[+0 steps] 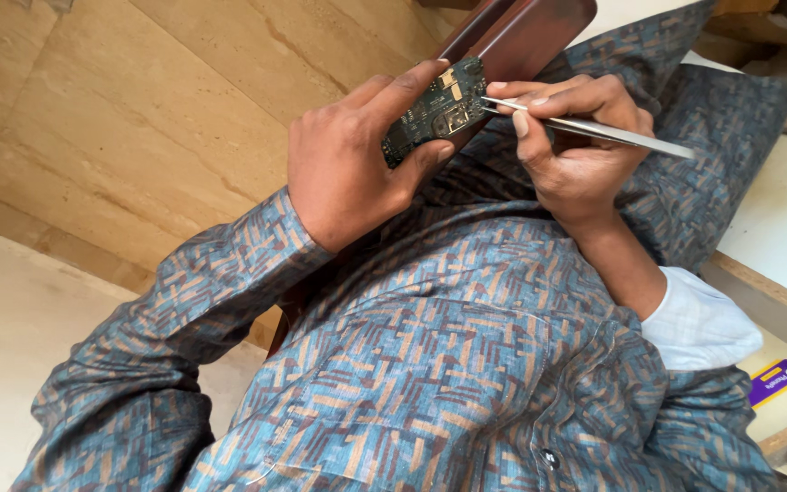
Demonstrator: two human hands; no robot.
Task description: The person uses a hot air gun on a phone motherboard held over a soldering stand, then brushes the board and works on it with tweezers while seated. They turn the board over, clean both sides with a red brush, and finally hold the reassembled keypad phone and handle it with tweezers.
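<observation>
Two hands at work: left hand (343,169) grips a light, fragile circuit board (433,109) by its edges; right hand (576,137) pinches steel tweezers (594,129).

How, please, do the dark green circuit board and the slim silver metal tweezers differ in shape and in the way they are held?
The dark green circuit board is flat, broad and studded with small parts; the slim silver metal tweezers are long, narrow and plain. The left hand clamps the board between thumb and fingers; the right hand pinches the tweezers like a pen. The tweezer tips meet the board's edge.
</observation>
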